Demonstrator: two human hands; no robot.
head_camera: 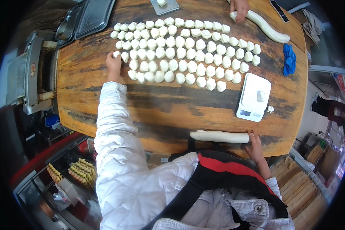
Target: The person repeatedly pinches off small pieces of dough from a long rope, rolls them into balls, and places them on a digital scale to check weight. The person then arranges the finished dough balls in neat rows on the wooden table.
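At the left end of the dough rows, my left hand (114,65) has its fingers around a small dough piece (116,54). Many similar white dough pieces (170,53) lie in several curved rows to its right. Near the table's front edge, my right hand (256,147) grips the right end of a dough log (221,136), which lies flat on the wood. Beyond that hand stands a white digital kitchen scale (252,99) with one dough piece (261,96) on its plate. A small dough scrap (270,109) rests just right of the scale.
Across the wooden table (166,115), another person's hand (239,10) touches a longer dough log (267,27). A second scale (164,7), metal trays (93,18), a blue cloth (289,59) and a phone (279,11) lie around the edges. A metal machine (31,72) stands left.
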